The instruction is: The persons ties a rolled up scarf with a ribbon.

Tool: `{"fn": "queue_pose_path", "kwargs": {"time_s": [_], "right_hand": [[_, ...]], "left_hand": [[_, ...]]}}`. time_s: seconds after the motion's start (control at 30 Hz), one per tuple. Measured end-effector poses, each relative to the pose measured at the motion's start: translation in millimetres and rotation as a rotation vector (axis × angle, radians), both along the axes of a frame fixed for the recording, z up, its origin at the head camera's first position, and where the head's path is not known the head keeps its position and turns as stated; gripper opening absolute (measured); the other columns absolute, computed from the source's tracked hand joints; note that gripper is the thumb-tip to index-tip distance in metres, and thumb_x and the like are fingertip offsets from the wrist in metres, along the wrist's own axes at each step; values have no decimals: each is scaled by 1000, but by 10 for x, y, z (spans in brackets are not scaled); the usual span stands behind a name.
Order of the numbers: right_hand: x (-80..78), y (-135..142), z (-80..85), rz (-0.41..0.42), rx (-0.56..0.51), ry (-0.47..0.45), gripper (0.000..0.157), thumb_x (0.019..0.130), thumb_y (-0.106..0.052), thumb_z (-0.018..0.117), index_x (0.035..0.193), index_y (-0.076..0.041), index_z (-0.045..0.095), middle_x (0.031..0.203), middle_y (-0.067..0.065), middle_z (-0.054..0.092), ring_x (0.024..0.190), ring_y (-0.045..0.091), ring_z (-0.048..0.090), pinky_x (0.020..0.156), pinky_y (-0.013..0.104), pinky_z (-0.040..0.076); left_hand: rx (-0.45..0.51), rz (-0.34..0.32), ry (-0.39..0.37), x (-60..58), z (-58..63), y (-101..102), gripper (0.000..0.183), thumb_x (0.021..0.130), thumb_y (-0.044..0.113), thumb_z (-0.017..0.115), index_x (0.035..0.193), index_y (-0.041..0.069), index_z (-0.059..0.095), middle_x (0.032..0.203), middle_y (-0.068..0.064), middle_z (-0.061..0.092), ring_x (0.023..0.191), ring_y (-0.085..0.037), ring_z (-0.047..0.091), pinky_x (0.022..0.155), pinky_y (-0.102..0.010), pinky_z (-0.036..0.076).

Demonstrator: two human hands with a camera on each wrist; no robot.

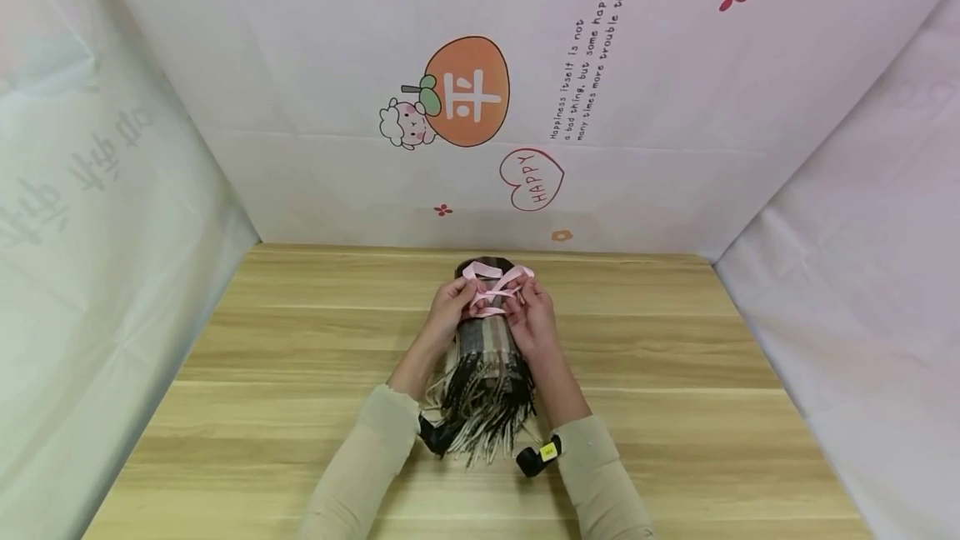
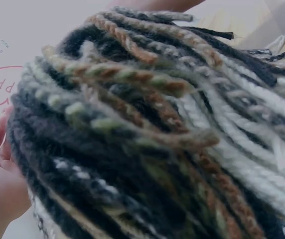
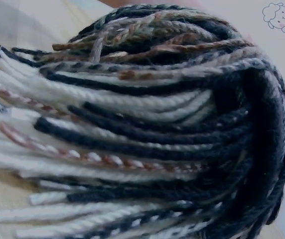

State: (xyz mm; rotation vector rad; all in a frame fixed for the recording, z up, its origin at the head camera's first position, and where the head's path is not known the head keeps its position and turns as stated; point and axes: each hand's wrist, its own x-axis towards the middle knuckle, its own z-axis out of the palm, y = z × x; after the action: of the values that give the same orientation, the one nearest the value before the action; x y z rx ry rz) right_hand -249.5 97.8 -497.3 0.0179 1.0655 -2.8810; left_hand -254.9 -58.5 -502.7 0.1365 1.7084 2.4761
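Observation:
A rolled plaid scarf (image 1: pixel 486 338) in grey, beige and black lies lengthwise on the wooden table, its long fringe (image 1: pixel 487 407) spread towards me. Around its far part runs a pink ribbon (image 1: pixel 495 293) with two loops standing up. My left hand (image 1: pixel 450 307) pinches the ribbon on the left side, while my right hand (image 1: pixel 534 319) pinches it on the right. Twisted tassels (image 2: pixel 132 114) fill the left wrist view, with part of the left hand (image 2: pixel 0 184) at its edge. In the right wrist view, the fringe (image 3: pixel 147 109) hides most of the right hand.
The wooden table (image 1: pixel 652 373) ends at a white printed backdrop (image 1: pixel 637 190) behind the scarf. White sheets hang on the left (image 1: pixel 112 190) and right (image 1: pixel 840 232). Black wrist devices (image 1: pixel 531 461) sit near both cuffs, close to the fringe.

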Motion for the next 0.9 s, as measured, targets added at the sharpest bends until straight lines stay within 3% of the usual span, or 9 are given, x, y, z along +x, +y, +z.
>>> {"fn": "queue_pose_path", "kwargs": {"time_s": [0.27,0.5,0.67,0.9], "right_hand": [[8,-80,22,-94,159,26,29,107,-21,39,85,-8,50,76,1,54,49,5,34,45,16,28],[0,-40,-34,-120,145,35,31,105,-26,40,82,-8,52,70,3,51,51,10,40,47,19,35],[-1,-30,-53,-118,143,45,33,104,-28,40,82,-7,52,68,2,50,51,10,40,47,20,37],[13,-30,-42,-127,205,56,31,106,-25,42,83,-7,53,68,2,53,46,9,44,46,19,43]], "left_hand": [[48,-13,-54,0,-8,-49,32,106,10,43,77,9,56,64,1,54,57,-5,50,57,-16,47],[60,-104,-33,30,-9,-69,32,106,6,36,79,10,53,69,1,53,63,-7,52,61,-18,45],[75,-111,-38,47,-18,-83,34,107,6,36,78,12,54,69,2,55,66,-6,56,64,-18,49],[47,-107,20,73,14,-73,30,107,9,38,81,9,52,73,2,57,69,-6,60,70,-19,54]]}}
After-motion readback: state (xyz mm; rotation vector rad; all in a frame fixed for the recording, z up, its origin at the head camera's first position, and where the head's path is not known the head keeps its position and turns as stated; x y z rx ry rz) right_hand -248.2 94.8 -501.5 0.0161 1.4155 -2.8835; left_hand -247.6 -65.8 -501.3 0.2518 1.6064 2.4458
